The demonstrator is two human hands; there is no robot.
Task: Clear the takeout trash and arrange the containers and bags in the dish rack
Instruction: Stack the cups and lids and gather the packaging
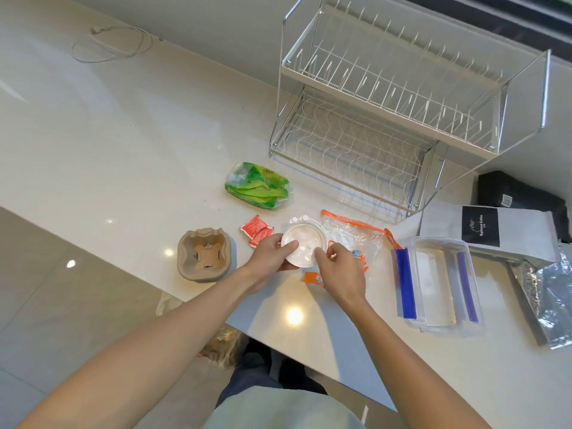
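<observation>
A small round clear plastic container with a lid (301,239) sits just above the counter's front edge, gripped from both sides. My left hand (272,255) holds its left rim, thumb on the lid. My right hand (339,270) pinches its right rim. The two-tier wire dish rack (387,119) stands empty at the back right. An orange-zip clear bag (356,233) lies under and right of the container. A clear rectangular container with blue clips (439,283) rests further right.
A brown pulp cup carrier (204,253) sits at the left, red sauce packets (256,230) beside it, and a green packet bag (258,187) behind. White and black coffee bags (483,230) and a foil bag (544,298) lie at the right. A white cable (111,44) lies far back.
</observation>
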